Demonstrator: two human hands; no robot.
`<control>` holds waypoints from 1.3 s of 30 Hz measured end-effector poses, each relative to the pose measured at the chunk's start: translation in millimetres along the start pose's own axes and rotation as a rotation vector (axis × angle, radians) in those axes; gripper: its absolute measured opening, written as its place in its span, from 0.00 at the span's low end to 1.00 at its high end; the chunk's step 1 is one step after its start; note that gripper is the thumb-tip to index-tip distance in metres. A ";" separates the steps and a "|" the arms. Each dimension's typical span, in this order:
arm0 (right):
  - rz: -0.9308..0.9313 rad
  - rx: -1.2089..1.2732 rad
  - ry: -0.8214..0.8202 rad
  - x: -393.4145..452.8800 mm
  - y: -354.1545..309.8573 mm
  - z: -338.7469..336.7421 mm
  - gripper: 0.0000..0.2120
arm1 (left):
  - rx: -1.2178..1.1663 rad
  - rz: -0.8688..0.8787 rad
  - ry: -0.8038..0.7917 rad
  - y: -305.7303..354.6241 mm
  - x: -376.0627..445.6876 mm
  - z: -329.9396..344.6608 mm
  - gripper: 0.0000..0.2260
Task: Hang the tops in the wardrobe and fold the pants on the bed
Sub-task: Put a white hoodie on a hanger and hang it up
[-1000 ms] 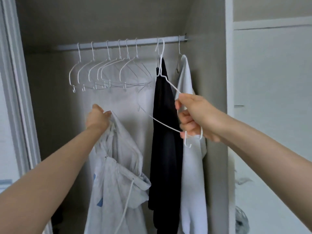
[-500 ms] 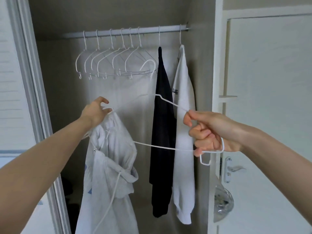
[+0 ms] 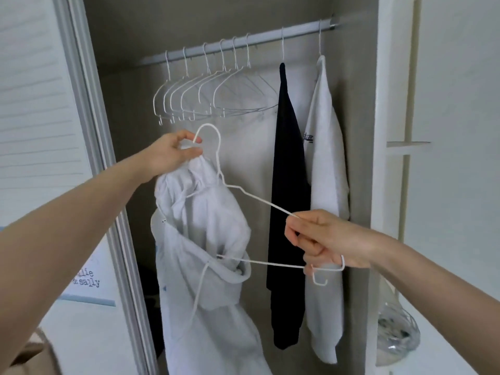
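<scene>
From the head camera I look into an open wardrobe. My left hand point(image 3: 169, 152) is raised in front of the rail point(image 3: 243, 40), its fingers point(image 3: 193, 151) clenched on the top of a pale grey hoodie point(image 3: 205, 239) while also touching the hook of a white wire hanger point(image 3: 254, 197). I judge this grip keeps the neck opening high and steady so the hanger can be threaded in.

My right hand point(image 3: 324, 239) is lower and to the right, fingers pinching the hanger's sloping arm and curled round its far end. The hanger lies tilted, hook up by my left hand, its near shoulder already buried in the hoodie's fabric. Holding the free end should let me steer the wire through the garment.

The hoodie hangs limp and bunched below my left hand. Its hood sags open in front and a white drawstring trails down. It is not yet on the rail.

On the rail, a cluster of empty white hangers point(image 3: 205, 96) sits toward the left end. Toward the right end hang a black top point(image 3: 288, 185) and a white top point(image 3: 326, 171) with a small dark logo, side by side and nearly touching, each on its own hanger.
</scene>
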State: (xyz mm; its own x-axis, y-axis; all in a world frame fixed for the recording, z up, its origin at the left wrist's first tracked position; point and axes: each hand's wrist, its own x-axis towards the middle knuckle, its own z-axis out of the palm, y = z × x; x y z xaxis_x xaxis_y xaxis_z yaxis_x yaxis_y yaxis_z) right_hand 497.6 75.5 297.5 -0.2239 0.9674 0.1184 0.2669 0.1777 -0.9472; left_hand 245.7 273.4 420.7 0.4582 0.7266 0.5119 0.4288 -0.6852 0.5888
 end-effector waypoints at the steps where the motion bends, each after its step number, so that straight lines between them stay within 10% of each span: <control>1: -0.029 -0.004 0.062 6.0 1.5 4.6 0.17 | -0.008 -0.004 -0.049 2.5 -2.4 2.1 0.13; 10: -0.242 0.327 0.203 8.7 19.1 14.3 0.21 | -0.084 -0.015 -0.584 34.4 -12.8 -19.6 0.28; 14: -0.289 0.366 0.171 0.9 9.9 8.6 0.22 | 0.392 0.249 -0.300 24.7 -20.1 -36.3 0.18; 18: -0.294 0.310 0.145 -0.2 5.0 4.0 0.20 | 0.140 0.182 -0.239 14.9 -28.4 -14.7 0.11; 22: -0.249 0.089 0.279 1.9 7.3 -7.5 0.19 | -0.145 0.039 -0.432 4.8 -43.2 -12.8 0.09; 29: -0.565 -1.271 1.129 20.8 14.3 21.8 0.09 | 0.020 0.219 0.054 -2.9 -42.3 7.8 0.11; 31: -0.623 -1.169 0.873 33.8 26.2 54.4 0.10 | 0.088 0.231 0.069 -2.5 -40.9 10.0 0.10; 35: -0.103 -0.447 0.223 59.3 46.2 99.5 0.18 | 0.135 0.227 0.122 2.4 -41.4 10.8 0.09; 39: -0.083 -0.401 0.137 74.2 57.9 98.4 0.16 | 0.198 0.187 0.208 -6.6 -45.8 -3.8 0.10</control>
State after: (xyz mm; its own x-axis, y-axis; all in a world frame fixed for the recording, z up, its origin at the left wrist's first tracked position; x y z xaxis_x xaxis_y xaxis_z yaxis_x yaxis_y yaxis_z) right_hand 404.2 139.7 222.2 -0.1406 0.9572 0.2532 0.6023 0.2856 -0.7455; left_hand 219.0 244.8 395.8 0.3836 0.5682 0.7280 0.5046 -0.7892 0.3501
